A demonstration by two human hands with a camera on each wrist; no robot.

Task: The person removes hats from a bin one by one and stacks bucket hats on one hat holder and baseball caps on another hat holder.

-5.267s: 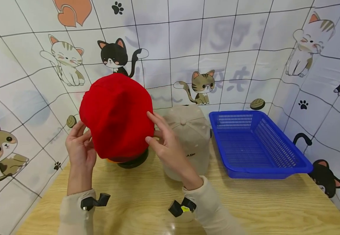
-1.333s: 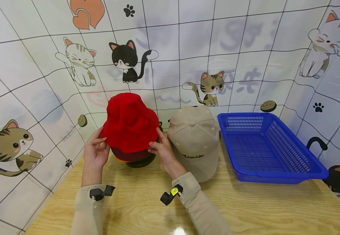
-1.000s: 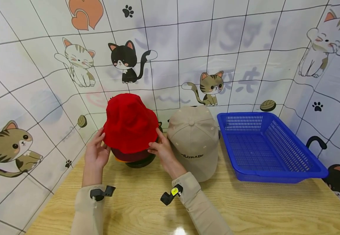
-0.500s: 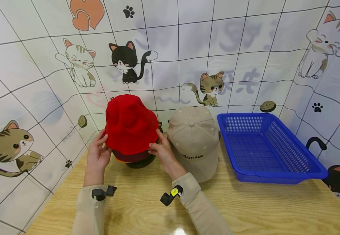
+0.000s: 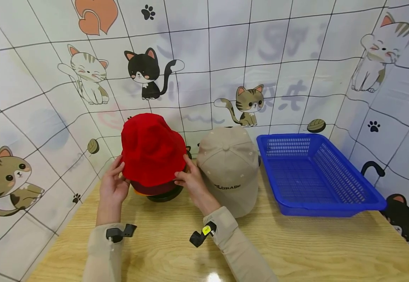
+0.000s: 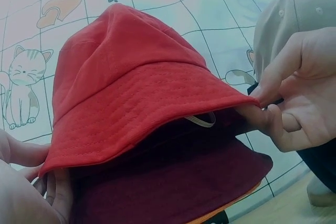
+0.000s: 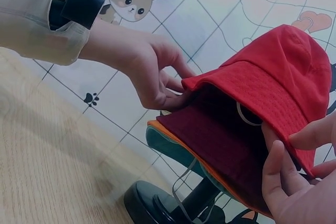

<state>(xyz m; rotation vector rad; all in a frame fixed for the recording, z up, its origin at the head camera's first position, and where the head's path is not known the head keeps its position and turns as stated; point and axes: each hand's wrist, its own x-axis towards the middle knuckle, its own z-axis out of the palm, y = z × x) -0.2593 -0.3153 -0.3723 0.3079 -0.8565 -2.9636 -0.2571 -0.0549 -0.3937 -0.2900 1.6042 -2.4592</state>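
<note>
A red bucket hat (image 5: 151, 149) sits crown up over a maroon hat (image 6: 173, 192), its front brim lifted a little off the maroon one. My left hand (image 5: 113, 188) pinches the brim's left edge between thumb and fingers. At the opposite edge my right hand (image 5: 197, 186) pinches the brim, thumb in front. A thin pale loop (image 7: 247, 116) hangs inside the red hat. Below the maroon hat, the right wrist view shows an orange edge (image 7: 210, 174) and a teal hat (image 7: 168, 148), stacked on a stand with a black base (image 7: 144, 203).
Right of the stack, close to my right hand, a beige cap (image 5: 227, 168) with dark lettering stands upright. A blue plastic basket (image 5: 313, 172) lies farther right on the wooden table (image 5: 165, 243). The cat-patterned wall (image 5: 197, 58) rises close behind.
Over five seconds the red hat has come down from a raised, tilted position onto the stack, brim now downward. In the last second hat and hands barely move; the head view shifts slightly.
</note>
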